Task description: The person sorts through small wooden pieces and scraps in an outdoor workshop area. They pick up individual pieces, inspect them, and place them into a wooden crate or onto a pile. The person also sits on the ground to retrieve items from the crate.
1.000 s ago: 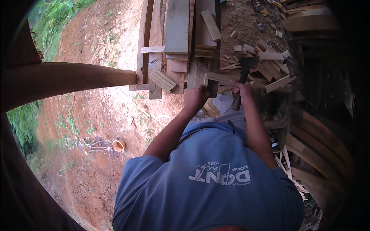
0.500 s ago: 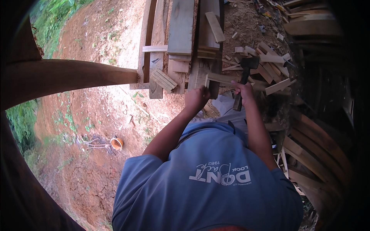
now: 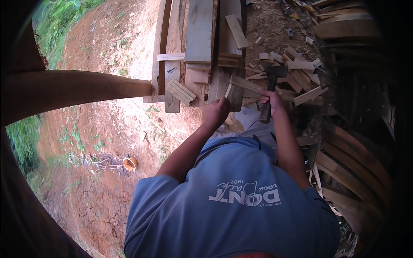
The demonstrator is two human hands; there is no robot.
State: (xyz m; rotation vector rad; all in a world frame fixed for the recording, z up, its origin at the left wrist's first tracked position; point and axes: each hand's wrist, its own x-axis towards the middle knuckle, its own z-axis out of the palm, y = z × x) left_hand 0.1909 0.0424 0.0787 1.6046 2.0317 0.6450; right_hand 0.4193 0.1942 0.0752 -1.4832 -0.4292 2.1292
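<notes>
My left hand [image 3: 216, 112] is closed, pinching the lower end of a thin pale wooden strip [image 3: 228, 90] near the front end of the plank bench. The strip's upper end meets a flat wooden slat [image 3: 244, 83], and they form a corner. My right hand [image 3: 272, 102] is wrapped around the handle of a hammer [image 3: 276, 72] with a broad black head, held head upward. Its thumb and fingertips also touch the slat's right end. Left of my hands, a small bundle of short wooden strips [image 3: 181, 92] lies on the planks.
A thick grey board [image 3: 199, 30] and a loose slat [image 3: 236, 31] lie on the bench. Offcuts [image 3: 301, 65] are heaped on its right. A curved timber [image 3: 81, 82] reaches in from the left. Curved boards [image 3: 348, 165] are stacked at right. An orange pot [image 3: 129, 164] sits on the dirt.
My left hand has shifted slightly left and down. The thin strip now shows more, slanting from the slat's left end. My right hand still grips the hammer, almost in place.
</notes>
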